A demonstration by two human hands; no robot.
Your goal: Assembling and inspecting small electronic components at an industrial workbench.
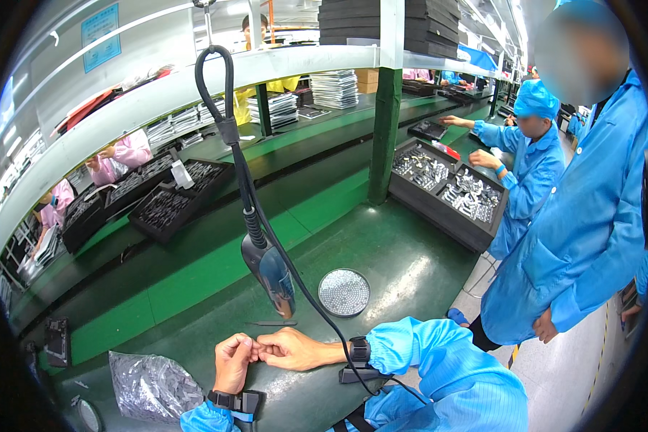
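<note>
Over the green worktable (403,266), my left hand (232,362) and my right hand (294,348) meet with fingertips pinched together. Whatever is between the fingertips is too small or hidden to make out. Just beyond my right hand lies a thin dark tool like tweezers (271,323). An electric screwdriver (270,277) hangs tip down from a black looped cord above it. To its right sits a round dish (344,292) holding many small, shiny pieces. A clear plastic bag (151,387) of grey flat parts lies left of my left hand.
A black divided tray (445,189) of metal parts stands at the back right, beside a green post (386,137). A person in a blue coat (576,209) stands close on my right; another sits beyond. The screwdriver's cable (306,288) drops past my right wrist. Black trays (183,198) line the far left.
</note>
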